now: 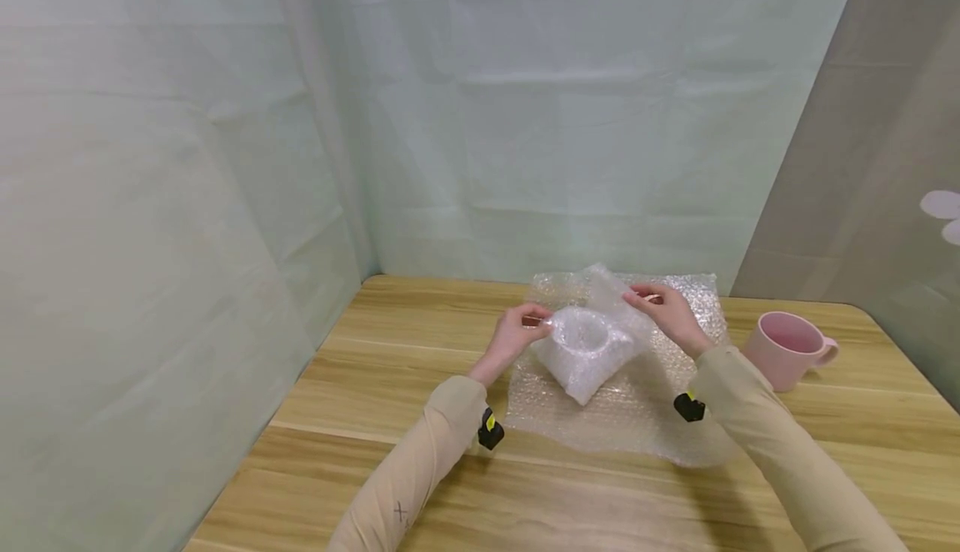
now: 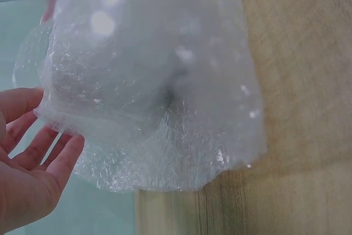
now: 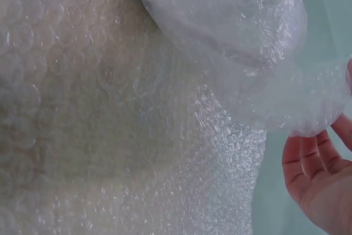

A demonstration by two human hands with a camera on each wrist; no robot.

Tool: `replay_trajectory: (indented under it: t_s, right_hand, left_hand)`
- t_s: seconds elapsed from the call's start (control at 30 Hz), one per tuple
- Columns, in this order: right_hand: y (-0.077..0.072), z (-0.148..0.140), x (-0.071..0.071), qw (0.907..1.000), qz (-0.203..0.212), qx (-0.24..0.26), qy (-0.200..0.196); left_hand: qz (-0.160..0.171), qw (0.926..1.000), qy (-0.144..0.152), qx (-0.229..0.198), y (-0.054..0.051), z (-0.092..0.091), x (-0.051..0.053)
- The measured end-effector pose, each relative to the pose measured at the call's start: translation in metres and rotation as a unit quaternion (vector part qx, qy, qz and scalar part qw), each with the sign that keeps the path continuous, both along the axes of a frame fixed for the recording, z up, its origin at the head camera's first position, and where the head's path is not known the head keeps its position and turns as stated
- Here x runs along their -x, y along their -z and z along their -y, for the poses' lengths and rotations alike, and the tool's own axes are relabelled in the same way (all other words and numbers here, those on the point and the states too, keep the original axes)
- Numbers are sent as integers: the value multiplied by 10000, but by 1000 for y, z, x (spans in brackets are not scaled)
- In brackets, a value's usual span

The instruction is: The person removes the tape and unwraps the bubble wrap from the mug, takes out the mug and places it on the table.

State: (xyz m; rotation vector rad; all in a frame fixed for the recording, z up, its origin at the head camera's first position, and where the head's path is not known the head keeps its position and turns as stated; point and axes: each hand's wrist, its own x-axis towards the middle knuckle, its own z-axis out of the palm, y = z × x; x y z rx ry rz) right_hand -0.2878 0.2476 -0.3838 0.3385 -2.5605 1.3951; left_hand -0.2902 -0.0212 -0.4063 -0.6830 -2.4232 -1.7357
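Observation:
A pale, round-rimmed object (image 1: 581, 332) stands wrapped in bubble wrap, its rim showing through; the wrap hides its kind. Under it a larger sheet of bubble wrap (image 1: 622, 427) lies on the table. At the object's left side, my left hand (image 1: 516, 335) pinches the edge of the wrap between thumb and fingers. My right hand (image 1: 672, 316) holds up a loose flap of the wrap (image 1: 611, 289) at the upper right of the rim. In the right wrist view, the fingers (image 3: 311, 155) grip that thin, see-through edge, apart from the object itself.
A pink mug (image 1: 791, 343) stands on the wooden table (image 1: 360, 368), right of the sheet and close to my right sleeve. Its handle points right. Pale green cloth (image 1: 585, 160) hangs behind the table and along its left side.

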Motion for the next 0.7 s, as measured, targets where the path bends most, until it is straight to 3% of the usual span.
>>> replay_trajectory:
  t_s: [0.17,0.3,0.43,0.53,0.7]
  right_hand:
    - [-1,-2,2,9993,-322,-123,113]
    - [-1,-3,4,9988,-351,-335,67]
    - [-2,-5,3,9982,-346,-484,56]
    - [-1,-7,4,9993,-252,-274,88]
    - [1,-11,6,9982,-28,549,218]
  left_hand:
    - [-90,10000,23,18,0,2,0]
    - [-312,9994,133,19,5,4,5]
    - [-276,9995,162,40,5,5,6]
    - [-115,9998,32,127,0,3,1]
    - [-111,9997,-65,212,-1,2,0]
